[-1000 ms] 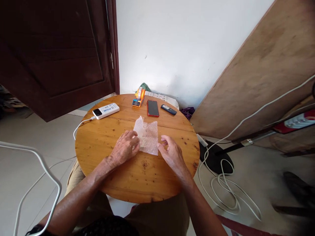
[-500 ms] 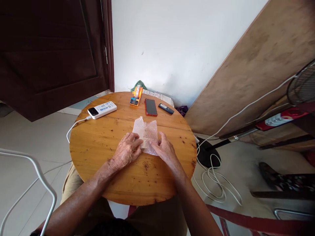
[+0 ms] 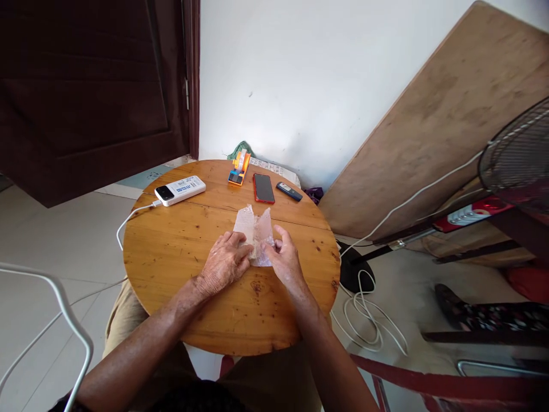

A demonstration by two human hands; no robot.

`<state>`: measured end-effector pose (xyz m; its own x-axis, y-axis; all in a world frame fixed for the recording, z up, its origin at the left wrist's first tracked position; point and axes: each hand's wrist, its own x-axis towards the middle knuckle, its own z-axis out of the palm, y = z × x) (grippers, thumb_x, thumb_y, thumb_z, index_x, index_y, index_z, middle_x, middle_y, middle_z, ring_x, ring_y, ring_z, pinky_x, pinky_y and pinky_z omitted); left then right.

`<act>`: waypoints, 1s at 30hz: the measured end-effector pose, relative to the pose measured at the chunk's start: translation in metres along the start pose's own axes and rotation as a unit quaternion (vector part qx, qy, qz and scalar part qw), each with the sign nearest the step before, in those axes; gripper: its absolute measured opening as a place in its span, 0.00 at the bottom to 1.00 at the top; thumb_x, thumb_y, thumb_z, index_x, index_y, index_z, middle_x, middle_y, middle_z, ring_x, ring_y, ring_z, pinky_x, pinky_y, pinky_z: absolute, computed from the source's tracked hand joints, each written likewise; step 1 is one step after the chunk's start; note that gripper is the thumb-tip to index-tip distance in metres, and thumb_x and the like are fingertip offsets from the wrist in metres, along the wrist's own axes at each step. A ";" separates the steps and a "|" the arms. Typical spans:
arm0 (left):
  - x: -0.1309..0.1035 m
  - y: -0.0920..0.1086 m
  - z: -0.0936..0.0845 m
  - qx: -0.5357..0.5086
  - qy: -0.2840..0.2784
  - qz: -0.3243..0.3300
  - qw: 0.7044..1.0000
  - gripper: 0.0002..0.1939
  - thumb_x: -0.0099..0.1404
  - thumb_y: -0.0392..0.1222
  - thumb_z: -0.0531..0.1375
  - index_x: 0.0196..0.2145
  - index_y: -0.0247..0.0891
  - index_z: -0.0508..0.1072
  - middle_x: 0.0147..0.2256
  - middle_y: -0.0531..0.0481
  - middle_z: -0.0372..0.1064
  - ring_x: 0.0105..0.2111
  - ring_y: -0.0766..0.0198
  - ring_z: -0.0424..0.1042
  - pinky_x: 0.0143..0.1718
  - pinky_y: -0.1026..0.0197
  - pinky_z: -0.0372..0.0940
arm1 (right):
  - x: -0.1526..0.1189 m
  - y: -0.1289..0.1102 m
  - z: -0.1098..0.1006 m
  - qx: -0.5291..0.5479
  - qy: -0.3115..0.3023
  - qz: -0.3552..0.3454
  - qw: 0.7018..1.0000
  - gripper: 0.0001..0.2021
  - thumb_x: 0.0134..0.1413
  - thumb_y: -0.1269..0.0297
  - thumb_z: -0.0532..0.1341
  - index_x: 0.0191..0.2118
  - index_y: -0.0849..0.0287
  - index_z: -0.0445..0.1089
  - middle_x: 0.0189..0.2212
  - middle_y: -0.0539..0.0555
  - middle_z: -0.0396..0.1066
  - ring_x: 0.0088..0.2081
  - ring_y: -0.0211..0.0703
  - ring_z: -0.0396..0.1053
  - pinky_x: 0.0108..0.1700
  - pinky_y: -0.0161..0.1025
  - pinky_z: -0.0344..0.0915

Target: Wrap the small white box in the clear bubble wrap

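A small sheet of bubble wrap [image 3: 246, 222] lies on the round wooden table [image 3: 171, 252], creased down its middle, its right flap tilted up. My left hand [image 3: 225, 260] rests over its left lower edge, fingers bent and thumb against the wrap. Around the right edge, my right hand [image 3: 285, 257] is closed, with the thumb on the near side of the flap and the fingers behind it. Whether anything lies within the fold is hidden by the wrap and my fingers.
Along the table's far side are a white power bank [image 3: 180, 190] with a cable, an orange tape dispenser [image 3: 239, 167], a red-edged phone [image 3: 263, 189] and a dark blue handheld device [image 3: 289, 191]. A fan [image 3: 518, 154] and coiled cable [image 3: 364, 315] are on the right.
My right hand has raised the right flap of the bubble wrap and turned it inward toward the left. My left hand stays on the wrap. The view has shifted slightly right.
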<state>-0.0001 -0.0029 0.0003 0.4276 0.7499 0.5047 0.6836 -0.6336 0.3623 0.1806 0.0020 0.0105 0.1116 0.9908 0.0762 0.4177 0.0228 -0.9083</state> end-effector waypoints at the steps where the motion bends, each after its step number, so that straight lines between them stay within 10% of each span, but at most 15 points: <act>1: 0.000 0.000 0.000 0.002 -0.002 -0.001 1.000 0.13 0.63 0.33 0.56 0.42 0.42 0.77 0.45 0.44 0.67 0.43 0.55 0.64 0.46 0.52 0.64 | 0.000 -0.003 0.001 0.013 -0.005 -0.005 1.000 0.30 0.51 0.62 0.59 0.60 0.59 0.57 0.23 0.44 0.64 0.24 0.36 0.61 0.26 0.32 0.58; 14: 0.002 0.004 0.000 -0.059 0.011 -0.044 0.997 0.14 0.62 0.32 0.56 0.44 0.39 0.74 0.44 0.44 0.69 0.44 0.55 0.66 0.47 0.53 0.66 | 0.009 -0.014 0.021 0.054 -0.017 -0.031 0.998 0.26 0.49 0.60 0.61 0.56 0.61 0.64 0.24 0.45 0.64 0.26 0.37 0.63 0.28 0.34 0.61; 30: 0.002 0.001 0.002 -0.165 0.020 -0.105 0.981 0.23 0.61 0.35 0.60 0.54 0.37 0.65 0.48 0.42 0.71 0.48 0.53 0.68 0.51 0.50 0.66 | -0.008 -0.025 0.003 0.114 -0.165 0.001 0.980 0.30 0.48 0.71 0.58 0.60 0.58 0.63 0.49 0.58 0.73 0.31 0.37 0.69 0.30 0.36 0.67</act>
<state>0.0023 -0.0016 0.0001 0.2704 0.8666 0.4194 0.5227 -0.4980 0.6919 0.1663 -0.0058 0.0315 -0.2004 0.9793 -0.0283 0.2018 0.0130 -0.9793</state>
